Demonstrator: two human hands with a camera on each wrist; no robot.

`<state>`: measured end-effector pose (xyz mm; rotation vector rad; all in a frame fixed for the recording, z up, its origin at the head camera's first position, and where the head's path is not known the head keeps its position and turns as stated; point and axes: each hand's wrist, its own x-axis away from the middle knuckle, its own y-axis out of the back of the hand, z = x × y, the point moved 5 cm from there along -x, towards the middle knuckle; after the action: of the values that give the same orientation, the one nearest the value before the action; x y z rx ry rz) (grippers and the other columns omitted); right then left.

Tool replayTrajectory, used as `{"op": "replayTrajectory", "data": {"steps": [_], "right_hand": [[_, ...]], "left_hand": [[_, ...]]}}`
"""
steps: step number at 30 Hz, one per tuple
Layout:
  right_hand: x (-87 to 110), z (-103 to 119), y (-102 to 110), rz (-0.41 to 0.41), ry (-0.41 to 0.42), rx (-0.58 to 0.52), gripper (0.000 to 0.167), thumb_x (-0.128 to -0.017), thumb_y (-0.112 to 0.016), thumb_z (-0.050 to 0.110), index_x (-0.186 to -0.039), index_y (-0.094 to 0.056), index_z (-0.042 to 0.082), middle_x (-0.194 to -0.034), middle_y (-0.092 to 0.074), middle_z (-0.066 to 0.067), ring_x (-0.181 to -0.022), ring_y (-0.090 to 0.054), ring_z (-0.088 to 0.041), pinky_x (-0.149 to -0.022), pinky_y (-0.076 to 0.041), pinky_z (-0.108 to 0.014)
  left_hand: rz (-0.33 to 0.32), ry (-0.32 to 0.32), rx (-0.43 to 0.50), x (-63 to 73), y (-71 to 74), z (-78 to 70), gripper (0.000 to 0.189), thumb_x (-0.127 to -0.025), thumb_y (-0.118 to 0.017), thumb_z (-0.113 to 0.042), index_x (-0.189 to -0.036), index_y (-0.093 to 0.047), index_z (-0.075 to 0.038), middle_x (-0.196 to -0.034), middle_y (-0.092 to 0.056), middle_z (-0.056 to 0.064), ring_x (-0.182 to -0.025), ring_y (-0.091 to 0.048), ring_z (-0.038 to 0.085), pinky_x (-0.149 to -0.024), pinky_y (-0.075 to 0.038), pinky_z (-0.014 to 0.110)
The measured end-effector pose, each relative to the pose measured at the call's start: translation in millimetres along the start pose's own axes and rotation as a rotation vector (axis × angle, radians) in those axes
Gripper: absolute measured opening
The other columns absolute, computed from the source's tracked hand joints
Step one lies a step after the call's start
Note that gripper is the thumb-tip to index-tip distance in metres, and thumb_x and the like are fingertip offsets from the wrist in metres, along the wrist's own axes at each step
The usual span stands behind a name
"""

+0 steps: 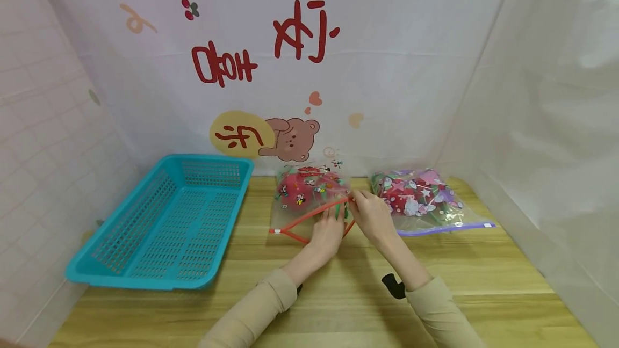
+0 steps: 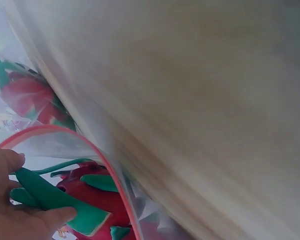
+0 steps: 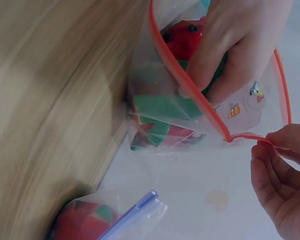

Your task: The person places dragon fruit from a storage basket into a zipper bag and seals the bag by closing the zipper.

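A clear zip bag (image 1: 292,214) with cartoon prints and a red zip edge (image 1: 316,210) lies at the middle back of the table, its mouth spread apart. Inside it is a red dragon fruit (image 2: 107,205) with green leaf-like scales, beside more red and green pieces. My left hand (image 1: 328,235) reaches through the mouth; its thumb and fingers grip a green scale (image 2: 55,195) of the dragon fruit. At the bag's right corner my right hand (image 1: 371,216) pinches the red zip edge between thumb and fingertips.
To the right lies a second clear bag (image 1: 416,197) holding red and green things, with a purple zip edge (image 1: 447,228). A turquoise slotted basket (image 1: 188,219) stands at the left. A printed white curtain (image 1: 367,79) hangs behind the wooden table (image 1: 348,305).
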<state>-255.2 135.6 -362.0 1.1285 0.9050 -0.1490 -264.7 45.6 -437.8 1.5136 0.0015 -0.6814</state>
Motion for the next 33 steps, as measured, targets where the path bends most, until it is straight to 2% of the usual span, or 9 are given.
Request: {"op": "replayTrajectory", "data": {"steps": [2, 9, 12, 16, 18, 22, 26, 29, 33], "right_hand": [[0.5, 1.9, 0.0, 0.003, 0.006, 0.002, 0.004, -0.082, -0.064, -0.002, -0.082, -0.066, 0.0, -0.071, -0.067, -0.012, -0.053, -0.06, -0.02, -0.047, -0.047, -0.029], [0.1, 5.3, 0.5, 0.01, -0.005, 0.002, 0.006, -0.079, -0.065, -0.005, -0.081, -0.065, 0.001, -0.069, -0.066, -0.011, -0.052, -0.059, -0.019, -0.047, -0.046, -0.028], [-0.1, 6.4, 1.0, 0.02, -0.006, -0.007, 0.006, -0.079, -0.064, -0.006, -0.08, -0.064, 0.0, -0.068, -0.065, -0.011, -0.053, -0.057, -0.018, -0.048, -0.045, -0.027], [0.5, 8.1, 1.2, 0.03, -0.003, -0.016, 0.007, -0.079, -0.065, -0.005, -0.079, -0.063, 0.001, -0.067, -0.064, -0.009, -0.051, -0.054, -0.015, -0.047, -0.042, -0.024], [1.2, 9.0, 1.2, 0.027, 0.0, -0.017, 0.009, -0.079, -0.066, -0.005, -0.077, -0.061, 0.002, -0.065, -0.062, -0.008, -0.051, -0.052, -0.013, -0.047, -0.041, -0.023], [2.9, 9.6, 2.0, 0.013, 0.009, -0.014, 0.013, -0.077, -0.068, -0.005, -0.074, -0.058, 0.004, -0.062, -0.058, -0.005, -0.05, -0.047, -0.012, -0.047, -0.04, -0.023], [4.0, 7.9, 2.4, -0.001, 0.01, -0.031, 0.012, -0.076, -0.069, -0.005, -0.075, -0.06, 0.003, -0.062, -0.06, -0.006, -0.05, -0.049, -0.012, -0.047, -0.042, -0.023], [3.3, 3.9, 1.6, -0.007, -0.016, -0.063, 0.01, -0.076, -0.069, -0.006, -0.077, -0.064, 0.002, -0.067, -0.065, -0.009, -0.051, -0.055, -0.013, -0.048, -0.044, -0.023], [0.9, -1.6, 1.6, -0.004, -0.063, -0.087, 0.008, -0.077, -0.068, -0.005, -0.081, -0.068, 0.002, -0.072, -0.069, -0.011, -0.051, -0.054, -0.012, -0.045, -0.042, -0.022]], "left_hand": [[0.002, 0.011, 0.036, -2.6, -0.7, 1.2, 0.05, -0.094, -0.057, -0.034, -0.137, -0.05, -0.009, -0.114, -0.065, 0.01, -0.09, -0.065, 0.018, -0.049, -0.05, 0.019], [0.02, 0.045, 0.157, -11.3, -0.6, 4.8, 0.045, -0.095, -0.056, -0.03, -0.132, -0.051, -0.006, -0.105, -0.066, 0.012, -0.077, -0.065, 0.02, -0.045, -0.047, 0.021], [-0.006, 0.043, 0.153, -13.8, 0.5, 5.3, 0.044, -0.095, -0.057, -0.028, -0.13, -0.05, -0.004, -0.107, -0.065, 0.014, -0.076, -0.065, 0.02, -0.045, -0.046, 0.021], [-0.021, 0.046, 0.135, -17.1, -0.3, 5.9, 0.037, -0.094, -0.057, -0.027, -0.123, -0.054, -0.005, -0.1, -0.066, 0.01, -0.07, -0.065, 0.017, -0.045, -0.046, 0.022], [-0.031, 0.042, 0.127, -19.1, -0.6, 6.0, 0.029, -0.094, -0.058, -0.026, -0.116, -0.058, -0.007, -0.089, -0.066, 0.005, -0.067, -0.064, 0.016, -0.047, -0.047, 0.023], [-0.107, 0.017, 0.06, -22.4, -1.5, 4.7, 0.025, -0.092, -0.061, -0.026, -0.111, -0.058, -0.01, -0.098, -0.064, 0.004, -0.09, -0.061, 0.018, -0.07, -0.053, 0.025], [-0.194, -0.017, -0.016, -24.2, -2.8, 4.5, 0.029, -0.09, -0.063, -0.03, -0.111, -0.056, -0.011, -0.109, -0.058, 0.005, -0.102, -0.056, 0.019, -0.089, -0.048, 0.026], [-0.187, -0.027, -0.024, -22.7, -3.9, 6.9, 0.033, -0.09, -0.062, -0.034, -0.114, -0.057, -0.011, -0.105, -0.06, 0.004, -0.096, -0.059, 0.016, -0.078, -0.051, 0.025], [-0.085, -0.012, 0.055, -15.4, -4.6, 10.3, 0.043, -0.092, -0.06, -0.036, -0.127, -0.054, -0.011, -0.102, -0.065, 0.005, -0.083, -0.065, 0.017, -0.057, -0.052, 0.026]]}}
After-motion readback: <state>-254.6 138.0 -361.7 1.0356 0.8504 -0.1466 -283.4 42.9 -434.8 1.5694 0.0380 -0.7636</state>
